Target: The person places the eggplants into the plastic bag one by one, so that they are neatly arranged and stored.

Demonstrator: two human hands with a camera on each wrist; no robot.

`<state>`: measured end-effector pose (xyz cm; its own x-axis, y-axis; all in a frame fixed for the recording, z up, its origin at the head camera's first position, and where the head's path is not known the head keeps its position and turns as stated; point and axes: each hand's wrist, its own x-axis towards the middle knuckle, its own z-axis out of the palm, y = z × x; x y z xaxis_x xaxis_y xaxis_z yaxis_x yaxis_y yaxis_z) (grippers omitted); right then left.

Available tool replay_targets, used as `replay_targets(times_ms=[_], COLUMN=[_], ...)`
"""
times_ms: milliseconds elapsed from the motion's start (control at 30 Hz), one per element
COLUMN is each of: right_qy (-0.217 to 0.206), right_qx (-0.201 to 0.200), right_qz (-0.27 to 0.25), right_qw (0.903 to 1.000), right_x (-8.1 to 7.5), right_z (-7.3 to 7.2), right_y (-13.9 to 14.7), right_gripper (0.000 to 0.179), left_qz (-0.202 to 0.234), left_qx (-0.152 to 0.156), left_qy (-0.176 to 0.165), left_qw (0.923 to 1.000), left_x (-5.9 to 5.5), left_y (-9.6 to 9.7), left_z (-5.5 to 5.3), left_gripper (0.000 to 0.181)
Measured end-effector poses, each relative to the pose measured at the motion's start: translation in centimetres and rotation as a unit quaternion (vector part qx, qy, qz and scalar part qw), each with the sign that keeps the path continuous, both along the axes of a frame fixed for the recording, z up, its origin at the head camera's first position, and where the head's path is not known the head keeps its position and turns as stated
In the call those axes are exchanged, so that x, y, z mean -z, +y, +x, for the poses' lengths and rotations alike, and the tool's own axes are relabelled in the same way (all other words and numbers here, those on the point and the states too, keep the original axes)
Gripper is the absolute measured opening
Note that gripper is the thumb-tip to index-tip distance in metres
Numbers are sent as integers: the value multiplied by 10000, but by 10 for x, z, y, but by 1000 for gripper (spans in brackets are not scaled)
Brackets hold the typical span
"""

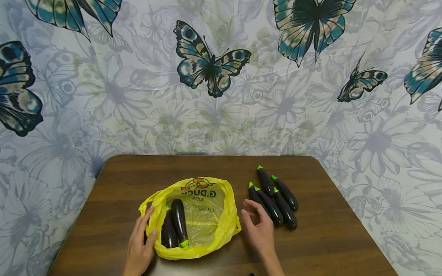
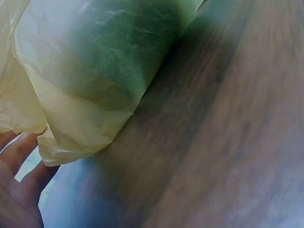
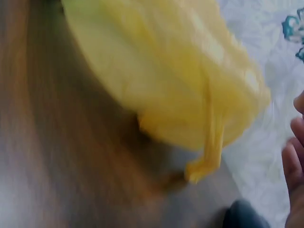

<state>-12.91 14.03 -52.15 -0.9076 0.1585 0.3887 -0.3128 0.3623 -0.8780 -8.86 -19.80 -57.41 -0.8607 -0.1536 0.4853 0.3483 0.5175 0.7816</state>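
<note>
Eggplants (image 1: 284,210) right of the bag (image 1: 203,228) look slick; grip mid-body. Left hand (image 1: 139,245), fingers spread, touches the bag; right hand (image 1: 260,230), fingers curved, holds nothing.

dark object (image 1: 251,274): cut off, identity unclear | yellow bag (image 3: 166,80): blurred, right-wrist view | right grip (image 3: 295,175): cropped there

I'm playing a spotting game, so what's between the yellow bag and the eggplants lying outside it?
In the head view, the person's right hand is between the yellow bag and those eggplants, with bare table farther back.
</note>
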Motion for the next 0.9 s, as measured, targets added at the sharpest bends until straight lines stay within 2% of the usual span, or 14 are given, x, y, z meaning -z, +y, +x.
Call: replay_targets(times_ms=[67,167,300,533,700,900], right_qy=[211,444,435,254,152,-27], right_qx=[396,970,1379,1645,1725,1777], right_qz=[487,1023,1270,1525,1614,1665], right_qw=[9978,9890,9813,9742,9716,9699], right_x=[7,16,28,46,52,59], right_z=[-1,-3,-3,-6,-8,-10], right_y=[7,15,22,33,36,37], right_gripper=[33,35,38,42,42,42], left_qz=[12,23,64,68,75,89], left_qx=[13,39,87,85,97,97], left_qy=[10,34,116,154,311,320], left_qw=[10000,10000,9999,9998,9994,9994], left_x=[0,-1,-1,0,0,0], left_y=[-1,-1,-2,-1,-1,-2], left_z=[0,0,-1,-2,-2,-2], left_gripper=[64,63,64,64,64,64])
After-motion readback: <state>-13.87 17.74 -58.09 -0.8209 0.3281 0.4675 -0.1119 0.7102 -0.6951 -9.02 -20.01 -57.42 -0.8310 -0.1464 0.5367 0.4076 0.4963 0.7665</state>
